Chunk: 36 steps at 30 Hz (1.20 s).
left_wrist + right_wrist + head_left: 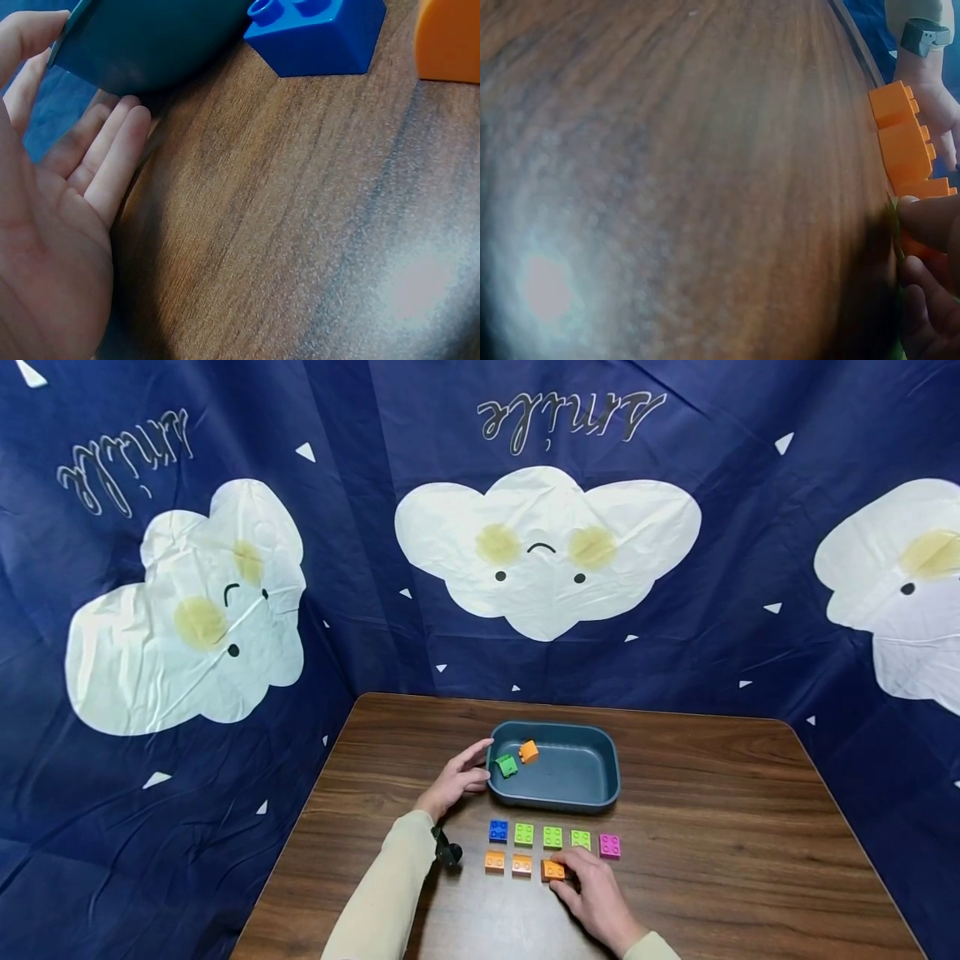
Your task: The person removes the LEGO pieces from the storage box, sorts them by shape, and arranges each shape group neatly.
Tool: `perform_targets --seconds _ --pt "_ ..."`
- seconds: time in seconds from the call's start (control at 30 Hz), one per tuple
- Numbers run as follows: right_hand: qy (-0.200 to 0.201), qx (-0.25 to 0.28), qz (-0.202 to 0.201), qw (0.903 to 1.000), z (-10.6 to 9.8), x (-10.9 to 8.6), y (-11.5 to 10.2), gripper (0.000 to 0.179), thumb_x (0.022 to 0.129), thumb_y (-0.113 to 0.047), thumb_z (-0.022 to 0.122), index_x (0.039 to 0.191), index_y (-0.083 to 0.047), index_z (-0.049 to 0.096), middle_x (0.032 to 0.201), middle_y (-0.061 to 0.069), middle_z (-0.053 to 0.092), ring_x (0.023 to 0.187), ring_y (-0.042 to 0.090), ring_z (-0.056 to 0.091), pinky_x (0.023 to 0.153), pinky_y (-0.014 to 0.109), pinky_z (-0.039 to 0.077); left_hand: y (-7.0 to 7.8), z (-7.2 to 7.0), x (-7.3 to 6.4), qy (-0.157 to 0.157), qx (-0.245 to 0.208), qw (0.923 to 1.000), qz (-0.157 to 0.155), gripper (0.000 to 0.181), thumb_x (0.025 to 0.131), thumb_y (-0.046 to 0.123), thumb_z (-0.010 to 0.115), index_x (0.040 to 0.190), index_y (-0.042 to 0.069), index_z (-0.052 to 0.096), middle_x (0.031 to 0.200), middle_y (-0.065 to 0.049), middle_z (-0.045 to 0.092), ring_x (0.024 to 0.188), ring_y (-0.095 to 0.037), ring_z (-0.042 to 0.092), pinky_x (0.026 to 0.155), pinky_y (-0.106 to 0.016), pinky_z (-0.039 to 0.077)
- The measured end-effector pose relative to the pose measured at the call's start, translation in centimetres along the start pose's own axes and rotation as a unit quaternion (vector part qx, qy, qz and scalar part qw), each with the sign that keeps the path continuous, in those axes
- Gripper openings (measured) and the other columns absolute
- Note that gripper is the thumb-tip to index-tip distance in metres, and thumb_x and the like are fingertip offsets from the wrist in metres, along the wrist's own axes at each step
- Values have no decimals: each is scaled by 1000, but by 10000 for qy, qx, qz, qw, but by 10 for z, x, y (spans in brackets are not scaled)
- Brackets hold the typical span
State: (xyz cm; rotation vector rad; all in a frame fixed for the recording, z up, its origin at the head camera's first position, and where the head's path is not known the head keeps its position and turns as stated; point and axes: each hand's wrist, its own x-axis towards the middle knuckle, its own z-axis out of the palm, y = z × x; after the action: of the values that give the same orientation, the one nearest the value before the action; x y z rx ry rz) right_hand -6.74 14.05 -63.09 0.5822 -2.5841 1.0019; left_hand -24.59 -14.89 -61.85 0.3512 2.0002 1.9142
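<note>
My right hand (597,893) pinches an orange toy building brick (552,870) at the right end of a front row of three orange bricks. Thumb and fingers lie on opposite sides of it, close to the tabletop. With its fingers fairly straight, my left hand (450,783) touches the left end of a dark teal tray (555,804); in the left wrist view a fingertip meets the tray's rim (66,34). Inside the tray lie a green brick (507,766) and an orange brick (529,752), both near its left end.
Behind the orange row stands a second row: a blue brick (498,831), several lime green bricks (524,834) and a pink brick (610,846). Everything sits on a brown wooden table (712,802). A dark blue cloth with clouds (547,552) hangs behind it.
</note>
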Motion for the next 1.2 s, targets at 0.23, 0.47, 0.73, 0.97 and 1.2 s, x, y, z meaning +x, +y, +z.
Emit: perform_targets --seconds 0.23,0.47,0.73,0.97,1.2 --pt "129 -46 -89 9999 5 -1 3 41 68 -1 95 104 -10 78 102 -4 73 95 11 69 82 35 60 0 0 0 15 1 10000 -31 69 99 3 64 163 14 40 163 -24 40 142 -42 49 92 -36 59" --pt "102 -57 26 9999 5 -1 2 40 69 0 95 104 -12 78 102 -5 72 94 10 69 81 36 60 1 1 0 26 28 10000 -56 68 100 3 63 163 15 40 164 -23 40 144 -42 47 93 -36 59" --pt "199 -32 -58 9998 7 -1 4 41 68 0 95 104 -11 78 102 -5 72 94 9 68 80 33 60 0 -2 2 -57 25 9999 -90 69 100 -3 59 164 6 34 164 -29 36 144 -46 45 93 -38 59" --pt "245 -46 -74 9997 8 -2 4 42 67 0 95 104 -11 77 102 -4 72 94 9 68 79 33 59 0 0 2 -28 31 10000 -43 69 100 0 61 164 10 36 164 -25 38 144 -43 45 93 -36 59" --pt "198 -57 -30 9998 6 -2 3 41 68 0 95 104 -10 77 103 -4 72 94 10 69 80 34 60 2 0 0 -27 78 10000 -9 69 100 3 61 164 13 37 164 -24 39 144 -43 47 95 -40 59"
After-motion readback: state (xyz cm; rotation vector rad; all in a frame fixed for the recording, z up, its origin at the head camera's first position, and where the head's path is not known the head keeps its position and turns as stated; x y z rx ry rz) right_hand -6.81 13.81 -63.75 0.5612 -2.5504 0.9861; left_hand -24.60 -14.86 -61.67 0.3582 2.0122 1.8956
